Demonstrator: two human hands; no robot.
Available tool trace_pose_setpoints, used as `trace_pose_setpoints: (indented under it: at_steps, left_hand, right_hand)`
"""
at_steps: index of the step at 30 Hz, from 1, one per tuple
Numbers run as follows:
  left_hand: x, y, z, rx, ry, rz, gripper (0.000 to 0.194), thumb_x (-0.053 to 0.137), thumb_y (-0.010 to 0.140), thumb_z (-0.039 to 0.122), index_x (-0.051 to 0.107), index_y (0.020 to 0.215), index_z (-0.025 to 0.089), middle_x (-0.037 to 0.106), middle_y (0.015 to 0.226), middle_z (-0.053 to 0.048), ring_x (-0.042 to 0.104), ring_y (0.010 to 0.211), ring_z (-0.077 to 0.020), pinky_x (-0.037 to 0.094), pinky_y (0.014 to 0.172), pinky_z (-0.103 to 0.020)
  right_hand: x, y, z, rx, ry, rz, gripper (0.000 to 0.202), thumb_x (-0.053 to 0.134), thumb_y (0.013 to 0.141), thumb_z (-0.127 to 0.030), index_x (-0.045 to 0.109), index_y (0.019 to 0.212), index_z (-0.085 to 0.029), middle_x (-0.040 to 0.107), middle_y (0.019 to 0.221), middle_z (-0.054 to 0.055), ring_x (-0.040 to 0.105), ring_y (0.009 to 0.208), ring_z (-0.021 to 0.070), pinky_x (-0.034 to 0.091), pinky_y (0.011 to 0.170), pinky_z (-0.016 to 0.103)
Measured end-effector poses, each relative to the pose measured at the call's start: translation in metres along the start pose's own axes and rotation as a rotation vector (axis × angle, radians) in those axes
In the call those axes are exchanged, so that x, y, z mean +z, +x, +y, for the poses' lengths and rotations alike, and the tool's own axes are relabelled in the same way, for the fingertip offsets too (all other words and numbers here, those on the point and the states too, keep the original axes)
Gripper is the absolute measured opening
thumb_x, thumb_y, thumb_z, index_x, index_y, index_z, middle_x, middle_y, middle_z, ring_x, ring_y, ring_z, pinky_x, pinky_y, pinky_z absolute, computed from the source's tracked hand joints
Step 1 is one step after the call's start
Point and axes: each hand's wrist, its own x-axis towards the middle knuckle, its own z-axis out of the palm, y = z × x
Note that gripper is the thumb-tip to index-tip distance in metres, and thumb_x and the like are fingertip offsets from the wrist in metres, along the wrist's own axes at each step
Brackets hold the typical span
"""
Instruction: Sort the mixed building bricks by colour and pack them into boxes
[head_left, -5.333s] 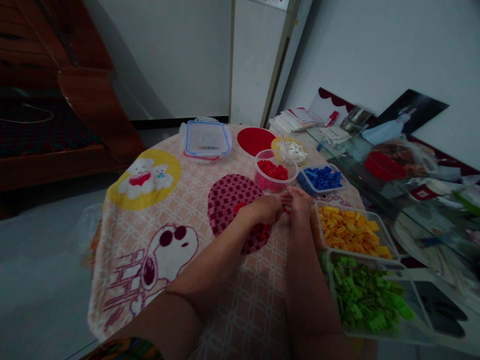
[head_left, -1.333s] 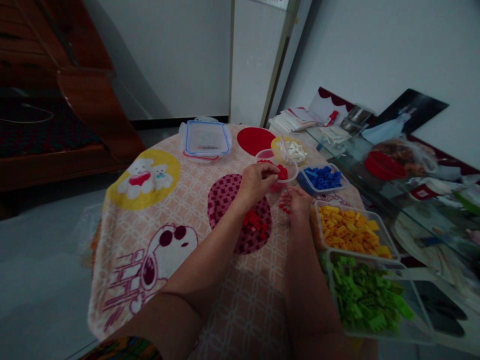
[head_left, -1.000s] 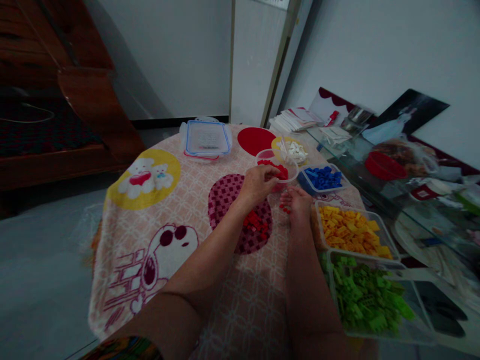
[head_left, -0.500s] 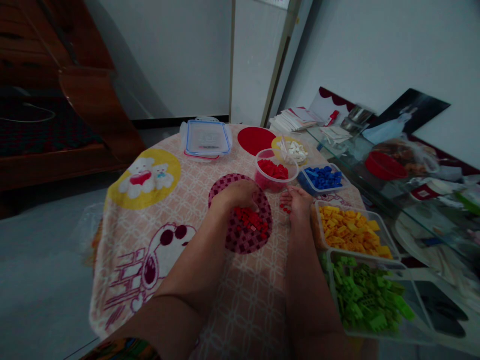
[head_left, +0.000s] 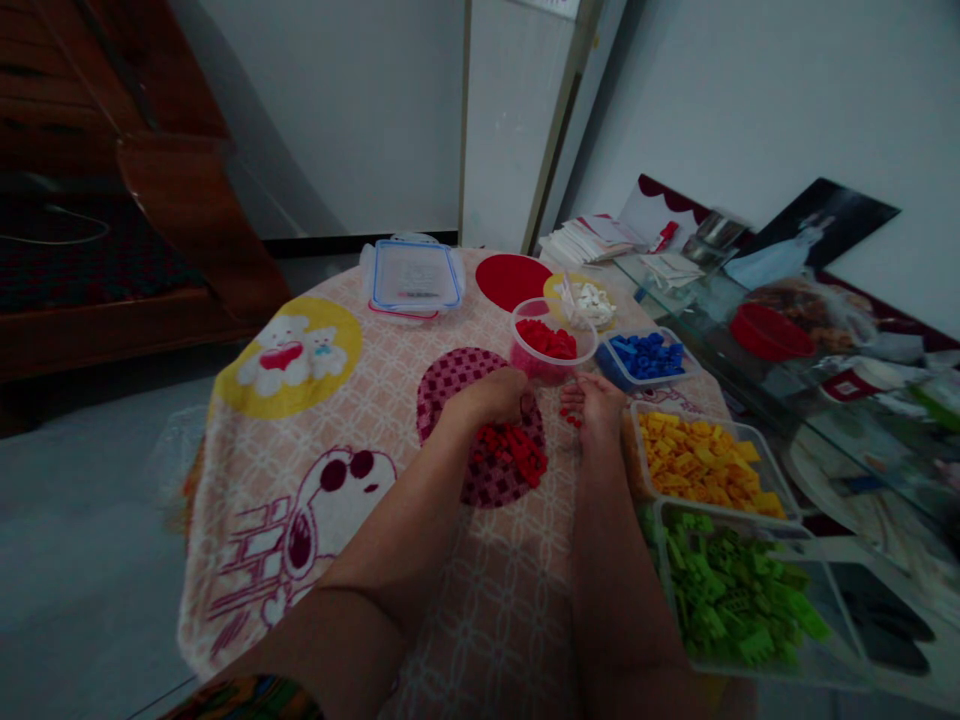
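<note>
Red bricks (head_left: pixel 516 452) lie in a loose pile just on the near side of my left fingers, on a dark round patch (head_left: pixel 442 390) of the cloth (head_left: pixel 495 600). From the head view I see my left hand (head_left: pixel 495 398) low over that patch, back upward, fingers bent down; their tips are mostly hidden from me, so I cannot tell whether they pinch a brick or are apart. My right hand (head_left: pixel 604 408) faces it across a narrow gap, its fingers curled and close together, pointing toward the left one. A few red bits (head_left: pixel 571 418) show just below those fingers; whether they are gripped or lie on the cloth I cannot tell.

Just beyond both sets of fingers stands a clear tub (head_left: pixel 517 358) with more red bricks in it. Past my right fingertips, up and to the right, I have the blue box (head_left: pixel 649 379), with white bricks (head_left: pixel 592 302) farther out. To the right of my right fingers and nearer than them is the yellow box (head_left: pixel 763 450), and nearer again the green box (head_left: pixel 829 660). Well beyond my left fingers, off to their left, I see stacked lids (head_left: pixel 416 275).
</note>
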Motion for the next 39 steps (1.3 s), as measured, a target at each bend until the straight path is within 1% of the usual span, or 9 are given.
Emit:
trace_pose_setpoints:
  at_steps: [3, 12, 15, 18, 22, 25, 29, 34, 39]
  left_hand:
    - [0.002, 0.001, 0.005, 0.042, 0.006, 0.011, 0.025, 0.074, 0.070, 0.009, 0.078, 0.092, 0.018, 0.077, 0.092, -0.004, 0.068, 0.084, -0.0184, 0.047, 0.073, -0.024]
    - [0.006, 0.003, 0.028, 0.117, 0.040, -0.094, 0.023, 0.082, 0.067, 0.014, 0.077, 0.090, 0.019, 0.077, 0.091, -0.002, 0.068, 0.081, -0.0173, 0.042, 0.064, -0.024]
    - [0.007, 0.003, 0.033, 0.150, 0.060, -0.117, 0.012, 0.077, 0.070, 0.011, 0.076, 0.080, 0.018, 0.076, 0.082, -0.002, 0.067, 0.076, -0.0163, 0.041, 0.062, -0.024]
    - [0.008, 0.003, 0.036, 0.168, 0.060, -0.116, 0.004, 0.077, 0.072, 0.016, 0.074, 0.073, 0.019, 0.074, 0.076, -0.002, 0.065, 0.070, -0.0158, 0.041, 0.061, -0.024]
    - [0.012, 0.004, 0.040, 0.162, 0.026, -0.105, 0.013, 0.084, 0.067, 0.024, 0.075, 0.075, 0.020, 0.072, 0.074, -0.001, 0.064, 0.068, -0.0158, 0.041, 0.061, -0.025]
    - [0.015, 0.005, 0.044, 0.148, 0.047, -0.097, 0.016, 0.086, 0.064, 0.021, 0.075, 0.075, 0.020, 0.072, 0.075, -0.002, 0.065, 0.070, -0.0175, 0.042, 0.063, -0.026]
    - [0.017, 0.005, 0.048, 0.182, 0.084, -0.134, 0.013, 0.080, 0.067, 0.013, 0.078, 0.079, 0.018, 0.075, 0.080, -0.005, 0.067, 0.074, -0.0207, 0.045, 0.067, -0.029]
    - [0.015, 0.005, 0.048, 0.244, 0.057, -0.158, 0.021, 0.070, 0.070, 0.006, 0.079, 0.084, 0.019, 0.075, 0.080, -0.004, 0.065, 0.070, -0.0182, 0.045, 0.067, -0.028]
    - [0.013, 0.004, 0.047, 0.260, 0.031, -0.156, 0.021, 0.067, 0.069, 0.005, 0.078, 0.081, 0.019, 0.075, 0.078, -0.002, 0.064, 0.068, -0.0162, 0.043, 0.063, -0.027]
  right_hand:
    - [0.000, 0.000, -0.002, 0.001, 0.002, -0.002, 0.002, 0.063, 0.077, -0.017, 0.063, 0.075, -0.018, 0.063, 0.047, -0.004, 0.058, 0.036, 0.0127, 0.045, 0.036, 0.019]
    - [0.000, 0.001, -0.002, 0.005, 0.017, -0.019, 0.004, 0.063, 0.074, -0.016, 0.064, 0.071, -0.018, 0.064, 0.047, -0.004, 0.058, 0.035, 0.0111, 0.045, 0.035, 0.017]
    - [0.000, 0.001, -0.003, 0.014, 0.017, -0.019, 0.004, 0.065, 0.073, -0.017, 0.064, 0.070, -0.019, 0.063, 0.045, -0.005, 0.058, 0.035, 0.0112, 0.044, 0.035, 0.016]
    - [0.001, 0.001, -0.004, 0.015, 0.019, -0.014, 0.004, 0.065, 0.073, -0.016, 0.063, 0.069, -0.019, 0.063, 0.045, -0.005, 0.057, 0.035, 0.0112, 0.044, 0.035, 0.017]
    - [0.001, 0.003, -0.003, 0.027, 0.005, -0.008, 0.005, 0.065, 0.073, -0.016, 0.063, 0.069, -0.019, 0.063, 0.045, -0.005, 0.058, 0.035, 0.0122, 0.044, 0.036, 0.018]
    - [-0.001, 0.005, -0.002, 0.027, -0.006, -0.016, 0.006, 0.068, 0.072, -0.017, 0.063, 0.070, -0.019, 0.062, 0.045, -0.005, 0.058, 0.036, 0.0127, 0.044, 0.036, 0.018]
    - [-0.001, 0.006, -0.001, 0.017, -0.006, -0.024, 0.008, 0.071, 0.070, -0.020, 0.063, 0.071, -0.019, 0.062, 0.045, -0.006, 0.058, 0.036, 0.0127, 0.044, 0.036, 0.018]
    - [0.000, 0.004, -0.002, 0.044, 0.020, 0.000, 0.005, 0.062, 0.070, -0.014, 0.063, 0.070, -0.019, 0.062, 0.044, -0.005, 0.056, 0.034, 0.0130, 0.043, 0.036, 0.019]
    - [0.001, 0.004, -0.002, 0.038, 0.021, 0.003, 0.006, 0.061, 0.070, -0.014, 0.064, 0.071, -0.019, 0.062, 0.045, -0.004, 0.058, 0.037, 0.0143, 0.043, 0.036, 0.020]
